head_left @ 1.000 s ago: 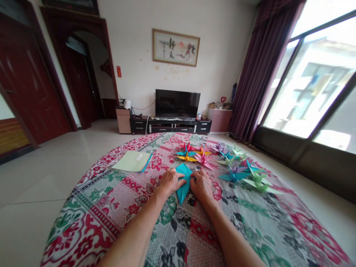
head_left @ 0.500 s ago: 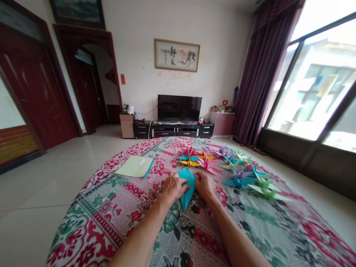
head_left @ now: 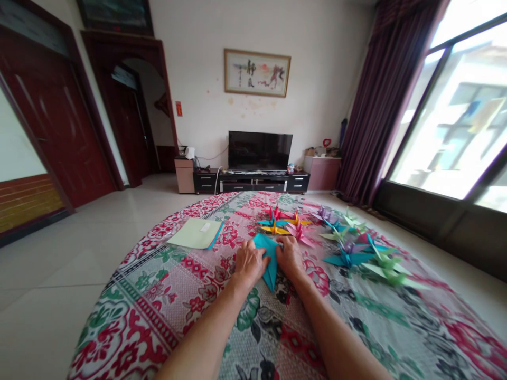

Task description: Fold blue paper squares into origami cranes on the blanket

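Observation:
A teal folded paper (head_left: pixel 270 258), kite-shaped with its point toward me, lies on the flowered tablecloth (head_left: pixel 174 306). My left hand (head_left: pixel 249 262) presses on its left edge with fingers laid flat. On the paper's right edge rests my right hand (head_left: pixel 290 256), fingers bent down onto the fold. Just beyond the hands sit several finished paper cranes (head_left: pixel 283 224) in red, yellow, pink and teal.
More cranes (head_left: pixel 366 250) in green, purple and blue spread to the right. A stack of paper sheets (head_left: pixel 197 234), pale green on top, lies at the left of the round table. Beyond are a tiled floor, a TV (head_left: pixel 259 150) on a low cabinet, and a window with curtains.
Both hands have closed in over the teal paper, narrowing the visible part. The camera has shifted slightly; the cranes and the sheet stack stay where they were.

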`<state>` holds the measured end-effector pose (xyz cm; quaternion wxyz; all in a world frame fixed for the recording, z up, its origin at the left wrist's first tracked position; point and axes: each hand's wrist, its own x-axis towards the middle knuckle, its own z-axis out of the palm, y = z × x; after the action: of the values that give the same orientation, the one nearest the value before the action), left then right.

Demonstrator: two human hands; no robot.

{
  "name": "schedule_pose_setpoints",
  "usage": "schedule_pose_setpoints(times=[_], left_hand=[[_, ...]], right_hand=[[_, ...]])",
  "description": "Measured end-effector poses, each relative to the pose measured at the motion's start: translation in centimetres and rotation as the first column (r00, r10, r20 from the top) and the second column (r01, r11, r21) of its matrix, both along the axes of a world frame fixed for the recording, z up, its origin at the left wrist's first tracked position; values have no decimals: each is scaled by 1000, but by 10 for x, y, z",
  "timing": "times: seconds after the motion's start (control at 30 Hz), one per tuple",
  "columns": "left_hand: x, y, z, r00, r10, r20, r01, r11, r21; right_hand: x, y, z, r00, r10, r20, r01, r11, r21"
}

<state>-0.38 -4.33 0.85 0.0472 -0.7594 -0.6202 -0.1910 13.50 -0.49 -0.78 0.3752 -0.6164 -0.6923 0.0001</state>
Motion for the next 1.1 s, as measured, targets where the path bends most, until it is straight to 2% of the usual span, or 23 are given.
schedule_pose_setpoints(times=[0.13, 0.23, 0.6, 0.83, 1.1], left_hand=[[-1, -1, -4, 1000, -4, 6, 4, 1000, 13], [0, -2, -4, 1000, 5, 13, -6, 1000, 18], [-1, -1, -5, 999, 0, 37, 0, 1000, 1], [-1, -1, -5, 999, 11, 39, -10, 1000, -19], [-3, 1, -8, 999, -1, 32, 1, 1000, 13]], right_hand=[[0, -19, -1, 989, 5, 146, 7, 997, -79], [-2, -34, 1, 983, -28, 181, 49, 992, -116], [-5, -77, 4, 962, 10, 273, 20, 994, -106], [0, -83, 8, 954, 117, 278, -86, 989, -120], [-5, -87, 8, 944, 81, 319, -49, 993, -106]])
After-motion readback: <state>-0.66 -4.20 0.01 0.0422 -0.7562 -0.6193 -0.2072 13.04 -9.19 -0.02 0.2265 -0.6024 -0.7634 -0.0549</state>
